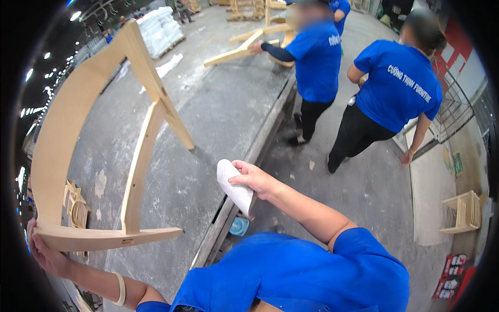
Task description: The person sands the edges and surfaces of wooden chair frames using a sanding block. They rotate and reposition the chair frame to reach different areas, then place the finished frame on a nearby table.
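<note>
Left hand grips the near end of a bare wooden chair frame, fingers wrapped round the corner where the curved back rail meets the lower rail; clenched on the wood. Frame stands tilted on the grey worktop, near its left edge, one leg tip resting on the surface toward the middle, the curved rail rising along the left side. Pale band on the left wrist.

Right hand pinches a folded sheet of white sandpaper, thumb on top, fingers behind; sheet hangs down from the grip. Hand is in the air just over the worktop's right edge, well apart from the frame, not touching wood.

Worktop dusty, long, runs away toward the top. At its far end another wooden frame lies flat, a person in a blue shirt has a hand on it. A second person in a blue shirt stands on the floor to the right, back turned. Small wooden stool piece on the floor at far right, red boxes below it. White stacked sacks beyond the worktop's far left corner. Small wooden parts lie under the frame by the left edge
</note>
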A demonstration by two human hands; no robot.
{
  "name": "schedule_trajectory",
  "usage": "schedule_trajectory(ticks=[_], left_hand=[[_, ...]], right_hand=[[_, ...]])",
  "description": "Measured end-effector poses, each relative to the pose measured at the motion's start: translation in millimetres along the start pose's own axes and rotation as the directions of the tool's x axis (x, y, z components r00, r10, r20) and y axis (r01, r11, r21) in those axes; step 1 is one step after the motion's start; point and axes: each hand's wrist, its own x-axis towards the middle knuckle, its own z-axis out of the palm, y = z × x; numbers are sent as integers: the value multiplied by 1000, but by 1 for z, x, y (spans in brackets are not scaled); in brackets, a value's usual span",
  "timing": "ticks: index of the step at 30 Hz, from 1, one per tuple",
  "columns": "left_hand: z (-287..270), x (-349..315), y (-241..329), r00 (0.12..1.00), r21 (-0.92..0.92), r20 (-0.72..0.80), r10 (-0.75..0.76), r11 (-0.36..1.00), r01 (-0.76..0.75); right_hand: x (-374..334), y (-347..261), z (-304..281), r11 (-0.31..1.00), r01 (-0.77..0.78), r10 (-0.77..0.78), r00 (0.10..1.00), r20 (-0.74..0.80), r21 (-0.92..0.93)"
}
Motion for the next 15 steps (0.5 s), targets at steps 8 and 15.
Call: schedule_trajectory(ticks=[8,15], left_hand=[[25,0,31,968,-237,207,139,968,-88],[25,10,5,927,-247,369,61,969,34]], right_hand=[[20,-37,87,721,289,-49,928,369,-630],[14,-49,240,93,927,-686,324,652,-363]])
